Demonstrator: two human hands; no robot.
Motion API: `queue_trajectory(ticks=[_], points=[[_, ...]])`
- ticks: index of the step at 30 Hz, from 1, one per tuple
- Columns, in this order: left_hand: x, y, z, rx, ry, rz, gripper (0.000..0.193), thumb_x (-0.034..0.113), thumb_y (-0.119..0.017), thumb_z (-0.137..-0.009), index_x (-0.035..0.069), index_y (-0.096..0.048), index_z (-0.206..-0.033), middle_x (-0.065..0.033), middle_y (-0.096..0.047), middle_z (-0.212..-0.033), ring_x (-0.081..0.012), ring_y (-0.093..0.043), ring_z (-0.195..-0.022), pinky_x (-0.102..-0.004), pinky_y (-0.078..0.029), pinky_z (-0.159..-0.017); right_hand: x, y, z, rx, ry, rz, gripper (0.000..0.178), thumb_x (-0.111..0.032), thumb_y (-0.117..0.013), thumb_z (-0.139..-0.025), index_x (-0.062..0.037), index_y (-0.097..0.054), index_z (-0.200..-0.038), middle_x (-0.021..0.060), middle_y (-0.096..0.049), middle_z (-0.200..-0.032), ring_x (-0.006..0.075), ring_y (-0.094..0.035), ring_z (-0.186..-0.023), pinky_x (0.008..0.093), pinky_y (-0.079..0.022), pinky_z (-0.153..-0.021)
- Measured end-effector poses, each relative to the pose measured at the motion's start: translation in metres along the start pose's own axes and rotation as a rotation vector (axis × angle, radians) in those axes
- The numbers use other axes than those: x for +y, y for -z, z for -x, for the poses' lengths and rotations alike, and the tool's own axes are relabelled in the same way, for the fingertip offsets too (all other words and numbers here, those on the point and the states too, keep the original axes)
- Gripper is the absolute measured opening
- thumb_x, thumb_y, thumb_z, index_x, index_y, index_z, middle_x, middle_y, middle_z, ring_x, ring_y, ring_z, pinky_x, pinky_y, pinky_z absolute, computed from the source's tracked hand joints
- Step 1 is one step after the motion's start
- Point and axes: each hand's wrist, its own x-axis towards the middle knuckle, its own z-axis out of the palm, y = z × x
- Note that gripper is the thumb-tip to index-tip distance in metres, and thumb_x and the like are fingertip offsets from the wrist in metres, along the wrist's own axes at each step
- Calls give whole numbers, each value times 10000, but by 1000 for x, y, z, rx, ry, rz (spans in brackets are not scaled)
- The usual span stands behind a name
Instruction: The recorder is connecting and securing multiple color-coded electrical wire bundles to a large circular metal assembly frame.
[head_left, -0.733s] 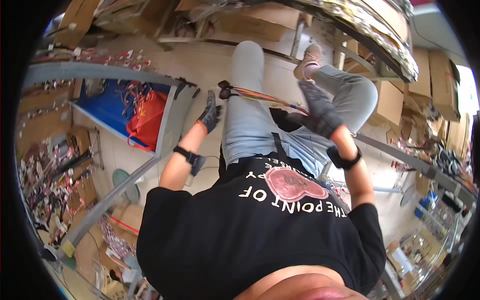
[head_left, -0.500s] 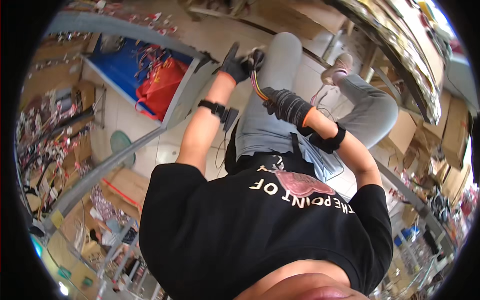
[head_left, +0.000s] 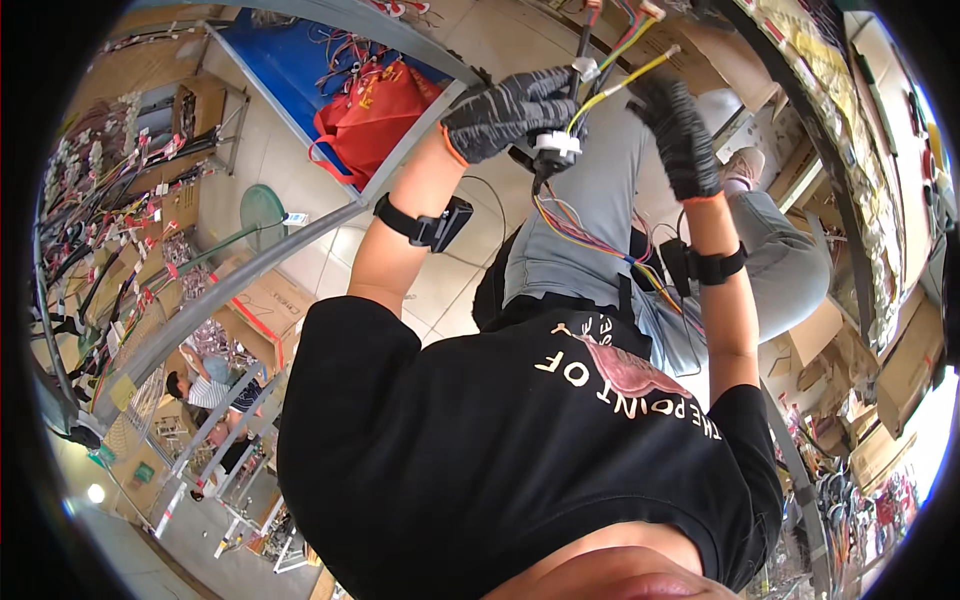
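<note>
Head view: wiring harness (head_left: 632,260) over left thigh (head_left: 607,190); black connector with white collar (head_left: 556,152), yellow wires above, multicoloured strands trailing lapward. Gloved left hand (head_left: 512,112) holds connector, fingers pointing rightward. Gloved right hand (head_left: 681,138) near yellow wire, fingers forward, bent; cannot tell if gripping.

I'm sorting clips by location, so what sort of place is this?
Probably a wiring workshop, judging by the bundled multicoloured thin wires, the black-and-white plastic connector, and the rectangular brown cardboard boxes.
</note>
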Motion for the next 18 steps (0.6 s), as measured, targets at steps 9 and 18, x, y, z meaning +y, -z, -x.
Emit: queue_trajectory(ticks=[9, 18], points=[[-2, -12, 14, 63, -184, -948, 694, 246, -627, -780, 115, -300, -1378, -130, -446, -1303, -278, -463, -1144, -353, -365, -956, -54, -13, -37, -49, 804, 1398, 348, 7, -564, -699, -33, -568, -1045, 148, -581, -1024, 275, -571, -966, 335, -459, -853], [-12, -10, 20, -62, -59, -542, 683, -14, -533, -818, 121, -220, -1410, -63, -487, -1058, -141, -498, -808, -260, -429, -742, -73, -52, -11, 79, 357, 499, 259, -174, -437, -935, -22, -578, -1090, 69, -596, -1056, 134, -555, -933, 275, -424, -869]])
